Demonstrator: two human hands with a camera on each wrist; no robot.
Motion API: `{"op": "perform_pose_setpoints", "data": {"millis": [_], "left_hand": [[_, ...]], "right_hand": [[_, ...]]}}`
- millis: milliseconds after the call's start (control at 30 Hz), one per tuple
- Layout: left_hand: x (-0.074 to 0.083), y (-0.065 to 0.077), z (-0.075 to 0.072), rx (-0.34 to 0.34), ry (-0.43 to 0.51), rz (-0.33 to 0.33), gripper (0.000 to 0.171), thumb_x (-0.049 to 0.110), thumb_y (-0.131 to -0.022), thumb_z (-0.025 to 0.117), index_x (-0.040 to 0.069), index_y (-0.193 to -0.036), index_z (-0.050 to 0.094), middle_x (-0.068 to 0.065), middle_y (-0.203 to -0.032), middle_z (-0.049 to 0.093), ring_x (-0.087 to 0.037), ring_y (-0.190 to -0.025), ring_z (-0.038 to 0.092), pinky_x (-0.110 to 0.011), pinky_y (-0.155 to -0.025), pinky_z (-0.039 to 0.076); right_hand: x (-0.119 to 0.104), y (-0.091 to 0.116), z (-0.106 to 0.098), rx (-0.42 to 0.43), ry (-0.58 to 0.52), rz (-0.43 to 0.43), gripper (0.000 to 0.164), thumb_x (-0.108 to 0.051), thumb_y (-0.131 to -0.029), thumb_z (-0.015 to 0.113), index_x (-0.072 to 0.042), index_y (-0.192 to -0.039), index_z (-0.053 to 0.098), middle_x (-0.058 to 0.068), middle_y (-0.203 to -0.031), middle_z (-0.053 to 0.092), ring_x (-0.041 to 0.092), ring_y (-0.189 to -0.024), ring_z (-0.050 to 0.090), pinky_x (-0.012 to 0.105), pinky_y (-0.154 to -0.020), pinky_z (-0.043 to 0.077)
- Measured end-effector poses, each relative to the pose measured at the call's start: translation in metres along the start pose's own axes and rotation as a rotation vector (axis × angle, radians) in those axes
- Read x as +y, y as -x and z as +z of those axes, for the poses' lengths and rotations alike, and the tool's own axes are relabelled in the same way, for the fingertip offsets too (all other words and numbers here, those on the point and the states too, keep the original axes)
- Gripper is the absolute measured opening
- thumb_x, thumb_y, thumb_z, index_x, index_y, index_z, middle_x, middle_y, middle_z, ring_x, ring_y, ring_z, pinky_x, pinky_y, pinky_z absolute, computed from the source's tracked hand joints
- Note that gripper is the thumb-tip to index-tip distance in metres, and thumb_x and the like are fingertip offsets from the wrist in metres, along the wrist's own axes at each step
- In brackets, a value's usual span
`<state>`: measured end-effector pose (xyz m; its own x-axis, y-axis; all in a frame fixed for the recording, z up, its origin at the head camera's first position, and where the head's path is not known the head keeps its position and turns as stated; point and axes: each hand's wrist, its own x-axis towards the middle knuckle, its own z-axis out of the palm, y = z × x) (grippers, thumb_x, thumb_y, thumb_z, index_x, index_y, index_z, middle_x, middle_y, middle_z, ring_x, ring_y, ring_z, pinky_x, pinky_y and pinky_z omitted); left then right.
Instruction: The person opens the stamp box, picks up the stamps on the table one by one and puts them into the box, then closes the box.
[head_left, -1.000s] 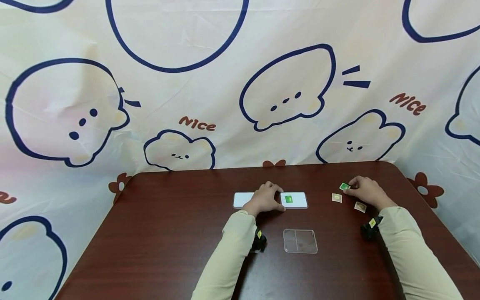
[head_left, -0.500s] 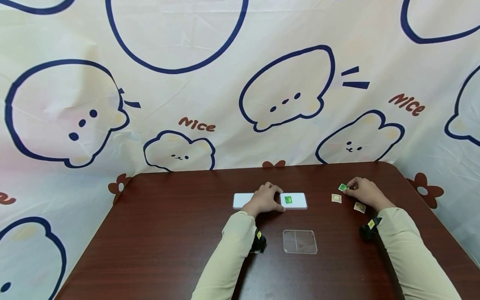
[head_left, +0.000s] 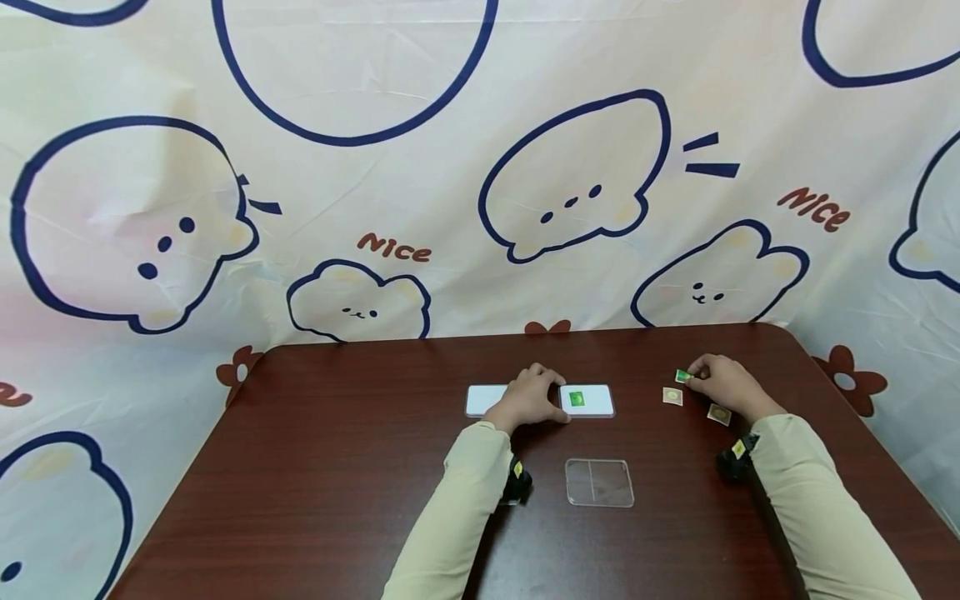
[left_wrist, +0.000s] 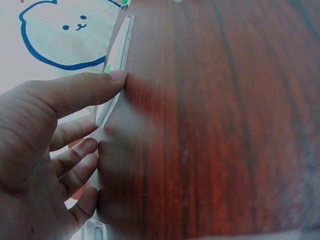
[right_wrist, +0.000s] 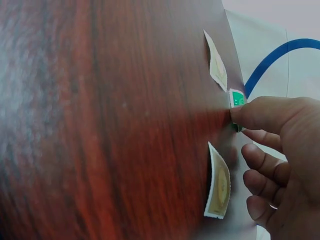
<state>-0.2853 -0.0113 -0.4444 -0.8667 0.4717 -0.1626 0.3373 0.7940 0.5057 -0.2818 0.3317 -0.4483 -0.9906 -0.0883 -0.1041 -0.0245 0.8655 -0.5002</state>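
Note:
My right hand (head_left: 727, 385) pinches a small green stamp (head_left: 682, 377) with a white edge between thumb and index finger, low over the table. Two beige stamps lie near it: one stamp (head_left: 672, 397) just in front of the green one, another stamp (right_wrist: 218, 185) nearer the wrist, with curled edges. My left hand (head_left: 528, 396) grips the left end of a flat, clear-edged white case (head_left: 598, 402), thumb on its near edge and index finger on its far edge. A green stamp (head_left: 577, 399) lies on that case. Partly hidden under the left hand is a second white case (head_left: 483, 401).
A clear plastic lid (head_left: 600, 483) lies on the brown table (head_left: 337, 467) in front of the cases. Another clear edge shows beside the left wrist, mostly hidden by the wrist camera (head_left: 517, 482). A patterned cloth (head_left: 450, 192) hangs behind the table's far edge.
My right hand has shifted slightly left with the green stamp, which has turned a little. The left hand keeps its place on the case.

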Motion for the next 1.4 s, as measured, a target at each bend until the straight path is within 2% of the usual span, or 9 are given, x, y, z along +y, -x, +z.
{"op": "perform_pose_setpoints", "data": {"millis": [367,667,833,1000,1167,1400], "left_hand": [[0.001,-0.001,0.0,-0.008,-0.003,-0.005,0.058,0.039,-0.081,0.076,0.02,-0.132,0.056,-0.006,-0.14,0.044,-0.026,-0.131,0.041,-0.045,-0.107,0.036],[0.0,-0.001,-0.002,-0.012,-0.013,-0.004,0.058,0.039,-0.082,0.075,0.02,-0.133,0.055,-0.006,-0.141,0.044,-0.026,-0.131,0.042,-0.044,-0.106,0.037],[0.0,0.0,-0.001,-0.014,-0.005,-0.004,0.058,0.038,-0.082,0.076,0.019,-0.133,0.055,-0.007,-0.142,0.043,-0.026,-0.131,0.041,-0.044,-0.106,0.037],[-0.001,0.0,0.001,-0.013,-0.002,-0.002,0.057,0.037,-0.083,0.075,0.019,-0.133,0.055,-0.007,-0.141,0.044,-0.026,-0.13,0.042,-0.044,-0.106,0.038],[0.001,0.002,0.0,-0.016,0.001,0.006,0.056,0.036,-0.083,0.075,0.017,-0.132,0.056,-0.009,-0.139,0.045,-0.027,-0.13,0.042,-0.043,-0.105,0.038],[0.001,0.001,0.0,-0.016,0.008,-0.006,0.058,0.037,-0.082,0.076,0.018,-0.133,0.055,-0.008,-0.141,0.043,-0.026,-0.132,0.04,-0.045,-0.107,0.037]], "right_hand": [[-0.007,-0.003,-0.001,0.012,-0.011,-0.039,0.022,-0.015,-0.092,0.06,0.004,-0.101,0.061,0.012,-0.085,0.057,0.02,-0.073,0.051,0.031,-0.064,0.041],[-0.037,-0.007,0.004,0.001,-0.04,-0.107,0.019,-0.013,-0.091,0.06,0.002,-0.101,0.062,0.011,-0.087,0.057,0.02,-0.075,0.05,0.03,-0.063,0.041],[-0.054,-0.006,0.011,-0.022,-0.058,-0.132,0.017,-0.012,-0.091,0.06,0.001,-0.101,0.061,0.011,-0.089,0.058,0.021,-0.08,0.051,0.031,-0.069,0.043],[-0.068,-0.004,0.021,-0.054,-0.087,-0.164,0.016,-0.01,-0.091,0.061,0.002,-0.102,0.061,0.012,-0.09,0.058,0.019,-0.076,0.052,0.031,-0.065,0.047],[-0.077,-0.002,0.031,-0.049,-0.075,-0.197,0.013,-0.009,-0.09,0.063,-0.001,-0.1,0.062,0.01,-0.091,0.058,0.02,-0.082,0.05,0.032,-0.071,0.044],[-0.094,-0.002,0.047,-0.082,-0.055,-0.226,0.012,-0.01,-0.088,0.064,-0.003,-0.098,0.064,0.008,-0.088,0.057,0.019,-0.082,0.049,0.031,-0.072,0.042]]}}
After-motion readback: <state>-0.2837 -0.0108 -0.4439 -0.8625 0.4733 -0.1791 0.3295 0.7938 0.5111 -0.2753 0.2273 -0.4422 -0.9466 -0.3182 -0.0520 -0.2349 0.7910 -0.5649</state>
